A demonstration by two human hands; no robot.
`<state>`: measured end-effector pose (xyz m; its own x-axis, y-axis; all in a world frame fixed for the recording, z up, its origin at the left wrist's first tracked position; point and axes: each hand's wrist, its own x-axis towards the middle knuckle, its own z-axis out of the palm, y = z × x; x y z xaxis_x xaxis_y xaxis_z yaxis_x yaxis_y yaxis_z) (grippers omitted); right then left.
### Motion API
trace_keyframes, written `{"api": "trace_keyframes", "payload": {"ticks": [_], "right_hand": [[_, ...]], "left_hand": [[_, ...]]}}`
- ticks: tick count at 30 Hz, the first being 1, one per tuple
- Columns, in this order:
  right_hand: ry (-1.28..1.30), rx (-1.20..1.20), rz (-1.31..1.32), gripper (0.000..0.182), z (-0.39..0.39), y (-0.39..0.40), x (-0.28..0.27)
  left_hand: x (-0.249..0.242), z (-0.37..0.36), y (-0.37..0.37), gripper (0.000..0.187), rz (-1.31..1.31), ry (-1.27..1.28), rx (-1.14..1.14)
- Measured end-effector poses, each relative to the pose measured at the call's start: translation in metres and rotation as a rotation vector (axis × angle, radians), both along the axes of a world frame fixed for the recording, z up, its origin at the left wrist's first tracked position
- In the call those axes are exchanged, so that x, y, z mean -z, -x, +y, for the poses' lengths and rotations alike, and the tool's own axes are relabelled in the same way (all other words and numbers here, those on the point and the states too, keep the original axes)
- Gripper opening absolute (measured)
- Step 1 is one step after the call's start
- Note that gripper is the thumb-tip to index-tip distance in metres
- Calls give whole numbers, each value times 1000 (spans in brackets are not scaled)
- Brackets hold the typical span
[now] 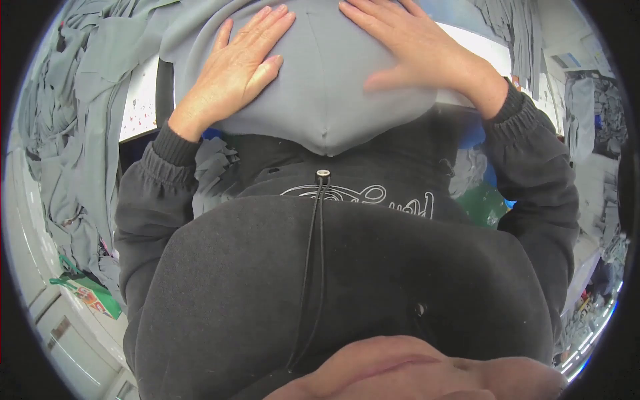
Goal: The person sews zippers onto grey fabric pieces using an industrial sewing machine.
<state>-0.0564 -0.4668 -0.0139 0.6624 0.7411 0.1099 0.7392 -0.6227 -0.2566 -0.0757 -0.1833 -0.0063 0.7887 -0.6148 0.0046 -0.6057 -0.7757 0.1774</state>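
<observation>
A light grey piece of fabric (320,80) with a seam down its middle lies spread in front of me, its near edge hanging down to a point close to my body. My left hand (240,67) rests flat on the left part of it, fingers stretched out. On the right part lies my right hand (413,47), also flat with fingers apart; its thumb is slightly blurred, and its fingertips reach the top of the view. Neither hand grips anything.
Heaps of grey fabric (73,133) pile up on the left, and more grey cloth (520,33) hangs at the upper right. White table surface (140,100) shows beside the fabric. A green bag (93,293) lies low on the left. Grey scraps (217,163) sit below the table edge.
</observation>
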Motion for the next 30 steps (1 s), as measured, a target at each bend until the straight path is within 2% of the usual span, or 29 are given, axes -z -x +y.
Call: {"api": "trace_keyframes", "payload": {"ticks": [6,11,14,23,30], "right_hand": [[19,-2,34,93,3,-4,-4],[-7,-28,-22,91,1,-4,0],[2,-37,-47,95,1,-7,2],[12,-36,78,103,4,-6,-6],[26,-46,59,103,5,-10,-5]], "left_hand": [[-3,-12,3,53,-19,31,28],[-5,-24,3,53,-256,141,283],[-1,-21,-6,32,-287,217,335],[1,6,-8,22,-249,283,242],[2,2,-5,24,-234,317,213]]}}
